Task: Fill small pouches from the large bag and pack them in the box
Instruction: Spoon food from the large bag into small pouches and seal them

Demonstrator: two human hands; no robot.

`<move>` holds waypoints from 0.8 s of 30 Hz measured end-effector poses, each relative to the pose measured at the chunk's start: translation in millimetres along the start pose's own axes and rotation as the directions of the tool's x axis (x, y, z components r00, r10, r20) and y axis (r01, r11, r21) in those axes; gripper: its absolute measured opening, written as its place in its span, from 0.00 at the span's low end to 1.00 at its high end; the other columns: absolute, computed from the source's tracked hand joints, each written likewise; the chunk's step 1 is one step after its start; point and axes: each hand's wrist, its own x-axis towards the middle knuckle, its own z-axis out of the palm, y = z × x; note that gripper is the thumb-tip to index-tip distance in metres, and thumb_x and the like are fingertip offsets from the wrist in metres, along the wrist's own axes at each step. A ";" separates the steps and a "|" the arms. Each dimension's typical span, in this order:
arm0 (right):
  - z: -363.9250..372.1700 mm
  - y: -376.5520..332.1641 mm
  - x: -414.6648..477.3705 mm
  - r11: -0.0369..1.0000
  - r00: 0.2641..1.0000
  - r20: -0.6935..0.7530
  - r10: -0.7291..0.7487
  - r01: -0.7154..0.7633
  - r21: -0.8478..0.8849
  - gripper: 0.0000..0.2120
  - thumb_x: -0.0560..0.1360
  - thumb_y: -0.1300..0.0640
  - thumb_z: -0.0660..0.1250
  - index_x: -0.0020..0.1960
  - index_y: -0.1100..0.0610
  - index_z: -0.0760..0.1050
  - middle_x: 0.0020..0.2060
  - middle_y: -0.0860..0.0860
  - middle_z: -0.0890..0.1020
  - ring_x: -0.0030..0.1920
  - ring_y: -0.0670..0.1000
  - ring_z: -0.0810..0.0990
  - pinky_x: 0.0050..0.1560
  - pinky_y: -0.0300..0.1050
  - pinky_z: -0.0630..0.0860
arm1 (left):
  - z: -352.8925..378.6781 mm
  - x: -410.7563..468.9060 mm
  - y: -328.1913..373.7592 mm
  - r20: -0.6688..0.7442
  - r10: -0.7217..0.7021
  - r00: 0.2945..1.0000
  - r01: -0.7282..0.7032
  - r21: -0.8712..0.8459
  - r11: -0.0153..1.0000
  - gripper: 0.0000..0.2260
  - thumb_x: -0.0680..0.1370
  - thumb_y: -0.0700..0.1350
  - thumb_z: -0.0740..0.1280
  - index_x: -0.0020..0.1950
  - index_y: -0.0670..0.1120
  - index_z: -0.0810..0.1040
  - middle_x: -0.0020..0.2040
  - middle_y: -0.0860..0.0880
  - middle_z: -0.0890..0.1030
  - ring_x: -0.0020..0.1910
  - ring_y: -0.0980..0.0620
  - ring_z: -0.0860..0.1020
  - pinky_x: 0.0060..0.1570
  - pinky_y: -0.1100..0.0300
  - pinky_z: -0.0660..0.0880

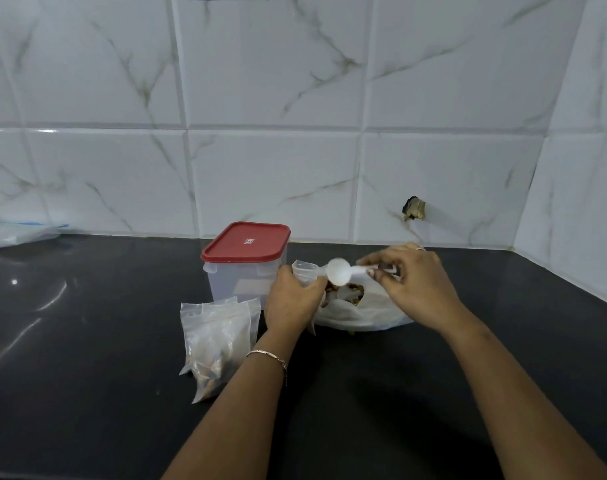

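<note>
Pouch held in L hand grip; R hand grip pinches spoon above large bag.

The counter was glossy black. Wall tiles were white with grey-olive marble veining. The box was frosted and translucent, its lid red with 1 small white label. The spoon was white, as was the large bag, with brown contents showing. The held pouch was clear. The stacked pouches were clear over brown contents. The bracelet was silver.
</note>
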 end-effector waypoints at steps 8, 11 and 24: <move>14.7 1.8 -1.9 0.934 0.972 0.236 -0.013 0.096 -0.344 0.11 0.78 0.52 0.66 0.56 0.39 0.80 0.47 0.43 0.81 0.51 0.47 0.75 0.54 0.42 0.70 | 5.7 1.4 -3.7 0.024 0.096 0.995 -0.098 0.113 0.989 0.26 0.67 0.55 0.74 0.58 0.45 0.69 0.53 0.48 0.76 0.54 0.47 0.77 0.55 0.49 0.75; 29.2 -9.4 -1.4 0.913 0.964 0.264 -0.015 0.121 -0.390 0.14 0.76 0.58 0.67 0.56 0.43 0.80 0.46 0.47 0.78 0.47 0.49 0.78 0.45 0.42 0.75 | 6.3 1.7 -4.4 0.028 0.128 0.991 -0.130 0.129 0.983 0.30 0.64 0.54 0.75 0.59 0.43 0.67 0.55 0.45 0.75 0.56 0.45 0.76 0.55 0.48 0.75; 58.1 -12.6 21.2 0.899 0.857 0.446 0.257 -0.042 -0.437 0.07 0.79 0.54 0.63 0.52 0.58 0.75 0.40 0.49 0.76 0.48 0.51 0.76 0.46 0.41 0.65 | 10.2 13.6 -14.2 0.087 0.086 0.993 -0.089 0.039 0.995 0.35 0.63 0.53 0.80 0.62 0.43 0.65 0.57 0.47 0.75 0.57 0.48 0.75 0.52 0.57 0.73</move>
